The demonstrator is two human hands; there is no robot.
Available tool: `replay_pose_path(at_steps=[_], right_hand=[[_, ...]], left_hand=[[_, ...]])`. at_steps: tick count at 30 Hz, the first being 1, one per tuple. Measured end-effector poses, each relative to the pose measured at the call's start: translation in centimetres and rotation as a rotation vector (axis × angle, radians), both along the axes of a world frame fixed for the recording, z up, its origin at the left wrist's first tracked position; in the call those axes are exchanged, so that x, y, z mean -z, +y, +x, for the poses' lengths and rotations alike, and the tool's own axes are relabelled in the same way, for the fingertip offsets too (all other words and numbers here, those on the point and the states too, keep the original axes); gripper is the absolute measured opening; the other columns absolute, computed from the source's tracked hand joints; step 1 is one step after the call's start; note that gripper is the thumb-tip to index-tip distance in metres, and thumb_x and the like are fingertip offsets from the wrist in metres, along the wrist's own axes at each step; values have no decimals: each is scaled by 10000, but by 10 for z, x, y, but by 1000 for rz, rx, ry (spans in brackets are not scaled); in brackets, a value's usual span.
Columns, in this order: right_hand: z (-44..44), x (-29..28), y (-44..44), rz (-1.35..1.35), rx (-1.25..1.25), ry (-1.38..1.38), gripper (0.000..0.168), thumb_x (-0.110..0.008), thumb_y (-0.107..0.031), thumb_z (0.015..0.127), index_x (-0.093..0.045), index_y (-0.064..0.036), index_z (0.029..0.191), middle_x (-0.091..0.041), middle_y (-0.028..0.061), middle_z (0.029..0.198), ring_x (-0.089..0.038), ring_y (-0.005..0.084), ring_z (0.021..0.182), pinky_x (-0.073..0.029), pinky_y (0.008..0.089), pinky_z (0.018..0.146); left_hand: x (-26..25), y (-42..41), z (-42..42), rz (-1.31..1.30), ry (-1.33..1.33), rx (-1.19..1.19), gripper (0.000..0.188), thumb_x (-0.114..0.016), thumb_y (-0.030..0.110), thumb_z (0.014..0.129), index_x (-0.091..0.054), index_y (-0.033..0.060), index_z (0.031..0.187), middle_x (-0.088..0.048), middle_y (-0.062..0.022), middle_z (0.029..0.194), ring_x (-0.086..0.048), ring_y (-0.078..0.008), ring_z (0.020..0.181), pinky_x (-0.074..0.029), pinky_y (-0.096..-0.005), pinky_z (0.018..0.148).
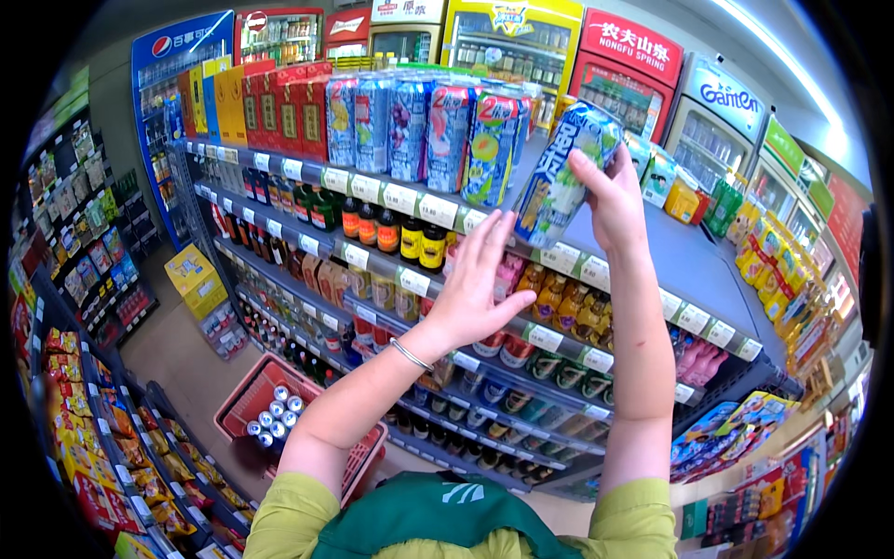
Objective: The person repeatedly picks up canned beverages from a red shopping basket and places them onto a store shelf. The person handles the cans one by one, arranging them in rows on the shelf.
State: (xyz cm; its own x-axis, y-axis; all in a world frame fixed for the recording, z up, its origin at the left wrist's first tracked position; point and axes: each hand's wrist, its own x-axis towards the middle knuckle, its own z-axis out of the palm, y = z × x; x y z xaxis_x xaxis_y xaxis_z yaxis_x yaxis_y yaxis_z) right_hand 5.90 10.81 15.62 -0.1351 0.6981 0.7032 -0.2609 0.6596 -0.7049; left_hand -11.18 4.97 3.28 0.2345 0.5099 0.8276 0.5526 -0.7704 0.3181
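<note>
My right hand grips a tall blue and green drink can, tilted above the bare part of the grey top shelf. Its thumb lies across the front of the can. My left hand is raised just left of the can's base, fingers spread, with nothing in it; whether a fingertip touches the can I cannot tell. Left of the held can, tall fruit-printed cans stand upright in rows on the same shelf. Price tags line that shelf's front edge.
Lower shelves hold brown bottles and amber bottles. On the floor at left stands a pink shopping basket with several cans inside. Yellow cartons are beyond it. Snack racks flank the lower left; drink fridges line the back.
</note>
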Motion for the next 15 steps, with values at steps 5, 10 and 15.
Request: replay_pose_path(at_steps=[5,10,15], right_hand=[[-5,-16,45,66,122,-69,636,-768,-93,752,-417,-17,1277,-607,78,1083,-589,161,973,-467,296,874],[-11,6,76,8,168,-105,718,-770,-80,740,-360,-18,1326,-602,78,1076,-592,157,968,-484,300,859],[-14,9,76,-20,92,-135,780,-764,-97,753,-309,-30,1383,-570,92,1158,-558,174,1053,-451,320,915]], left_hand=[[-4,19,5,17,267,-54,914,-705,350,783,-176,91,1482,-88,-206,1531,-122,-386,1413,-163,-471,1132],[3,36,6,-40,323,-56,916,-726,328,768,-198,57,1466,-118,-193,1533,-90,-348,1429,-126,-472,1147],[11,44,6,-23,357,-81,906,-719,347,777,-204,81,1473,-92,-196,1536,-71,-366,1429,-118,-501,1139]])
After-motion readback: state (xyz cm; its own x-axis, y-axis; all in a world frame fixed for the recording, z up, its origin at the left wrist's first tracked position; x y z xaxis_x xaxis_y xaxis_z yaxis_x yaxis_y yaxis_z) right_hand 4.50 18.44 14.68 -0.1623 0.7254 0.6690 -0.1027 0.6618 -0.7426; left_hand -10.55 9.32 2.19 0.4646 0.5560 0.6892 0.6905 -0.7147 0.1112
